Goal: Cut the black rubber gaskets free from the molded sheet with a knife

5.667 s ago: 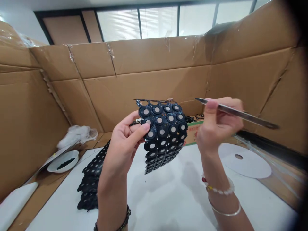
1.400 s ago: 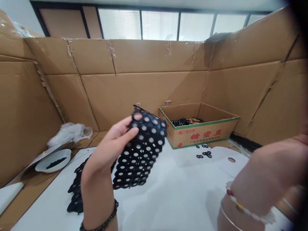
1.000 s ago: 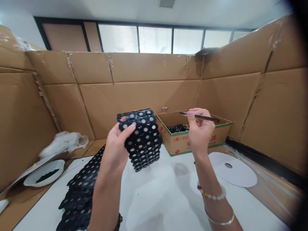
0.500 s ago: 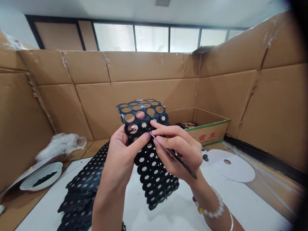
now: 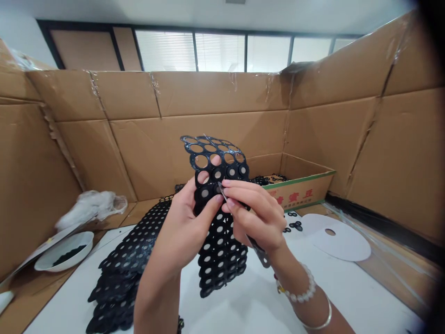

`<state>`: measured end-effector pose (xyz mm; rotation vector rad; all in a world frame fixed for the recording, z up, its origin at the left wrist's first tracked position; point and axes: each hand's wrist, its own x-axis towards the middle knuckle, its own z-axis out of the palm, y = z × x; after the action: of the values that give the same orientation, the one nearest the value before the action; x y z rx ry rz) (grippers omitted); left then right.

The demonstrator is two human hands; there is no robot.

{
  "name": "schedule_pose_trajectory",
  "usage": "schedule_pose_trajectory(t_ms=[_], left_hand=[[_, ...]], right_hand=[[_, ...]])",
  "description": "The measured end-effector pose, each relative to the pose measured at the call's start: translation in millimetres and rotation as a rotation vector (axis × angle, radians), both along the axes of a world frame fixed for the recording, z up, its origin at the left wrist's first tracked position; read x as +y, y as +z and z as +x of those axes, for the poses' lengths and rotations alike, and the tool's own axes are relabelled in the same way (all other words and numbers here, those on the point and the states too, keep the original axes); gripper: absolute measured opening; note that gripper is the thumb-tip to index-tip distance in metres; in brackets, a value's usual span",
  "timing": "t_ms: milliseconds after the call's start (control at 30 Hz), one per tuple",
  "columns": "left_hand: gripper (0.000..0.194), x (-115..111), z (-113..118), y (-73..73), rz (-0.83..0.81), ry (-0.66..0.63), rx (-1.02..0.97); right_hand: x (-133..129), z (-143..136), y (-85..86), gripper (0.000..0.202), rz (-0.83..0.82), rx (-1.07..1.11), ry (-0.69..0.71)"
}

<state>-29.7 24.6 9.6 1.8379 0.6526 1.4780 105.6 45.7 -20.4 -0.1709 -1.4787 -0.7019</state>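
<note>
A black sheet of joined rings [image 5: 221, 232] hangs in front of me, its upper rows open holes and its lower rows showing pale round centres. My left hand [image 5: 189, 218] grips it by the left edge, thumb on the front and fingers behind. In my right hand [image 5: 259, 213] is a pair of dark metal tweezers [image 5: 257, 253], pinched between thumb and fingers. The tips touch the sheet near the left thumb, at a ring in the rows with pale centres. Whether they hold a small part there I cannot tell.
More black ring sheets [image 5: 128, 260] lie piled on the white table at left, near a white bowl [image 5: 66, 253] of dark pieces. A cardboard box [image 5: 302, 190] with black parts stands behind right. Small black rings [image 5: 295, 226] and a white disc [image 5: 337, 236] lie at right. Cardboard walls [image 5: 222, 93] surround the table.
Both hands and the sheet have shifted slightly right in view, and the sheet's hanging part is straighter. The tweezer tips have moved from beside a pale-centred ring to a ring lower down.
</note>
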Motion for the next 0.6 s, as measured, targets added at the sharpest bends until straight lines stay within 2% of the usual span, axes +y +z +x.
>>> schedule_pose_trajectory(t_ms=[67, 233, 333, 433, 600], left_hand=[[0.045, 2.1, 3.9, -2.0, 0.076, 0.053, 0.071], [0.054, 7.8, 4.8, -6.4, 0.198, 0.131, 0.247], [0.057, 9.7, 3.0, -6.9, 0.200, 0.140, 0.315], [0.061, 11.6, 3.0, -5.9, 0.195, 0.157, 0.299], [0.058, 12.7, 0.8, -2.3, 0.118, 0.142, 0.250]], right_hand=[[7.0, -0.4, -1.8, 0.024, 0.030, 0.034, -0.039], [22.8, -1.5, -6.9, 0.022, -0.029, 0.125, -0.094], [25.3, -0.3, -5.8, 0.020, -0.098, 0.131, -0.079], [24.8, 2.5, -4.3, 0.020, -0.148, 0.099, -0.016], [31.8, -1.8, -14.7, 0.018, -0.060, 0.022, -0.028]])
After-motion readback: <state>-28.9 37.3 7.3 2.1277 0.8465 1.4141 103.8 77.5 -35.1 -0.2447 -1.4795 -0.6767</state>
